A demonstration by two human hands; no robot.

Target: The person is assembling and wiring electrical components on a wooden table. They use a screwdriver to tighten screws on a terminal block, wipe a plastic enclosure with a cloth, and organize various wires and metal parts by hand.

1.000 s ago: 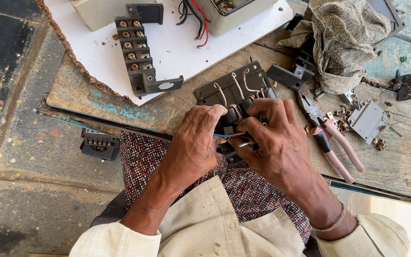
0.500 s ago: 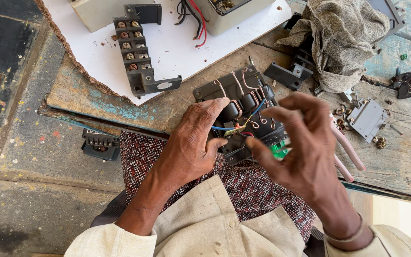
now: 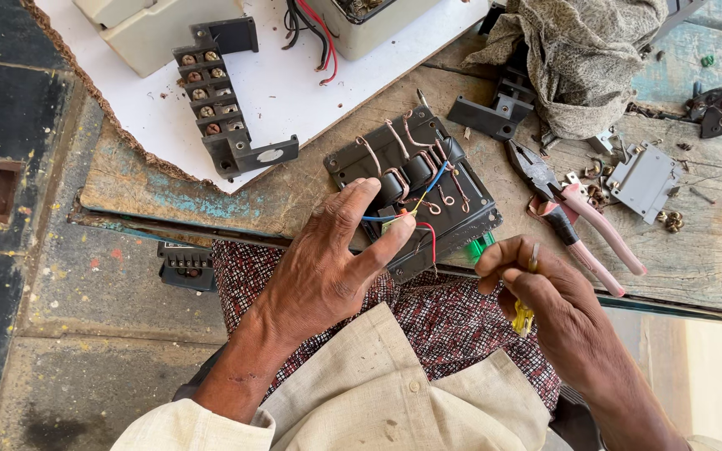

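A black electrical base plate [image 3: 453,196] with copper wire loops and blue and red wires lies at the front edge of a worn wooden table [image 3: 712,250]. My left hand [image 3: 336,259] rests on its near edge, thumb and forefinger pressing the wires. My right hand [image 3: 545,292] is just right of the plate, off its corner. It holds a screwdriver [image 3: 521,317] with a yellow and green handle and a small metal piece pinched in the fingertips.
Pink-handled pliers [image 3: 578,221] lie right of the plate. A black terminal block [image 3: 219,108] sits on a white board [image 3: 294,92] with pale casings. A grey cloth [image 3: 587,50], small metal parts [image 3: 645,179] and screws lie at the right. A black part [image 3: 185,267] sits on the floor.
My right hand has pulled away from the plate toward me and to the right, carrying the screwdriver. The plate's wiring is now uncovered. My left hand stays on the plate's edge.
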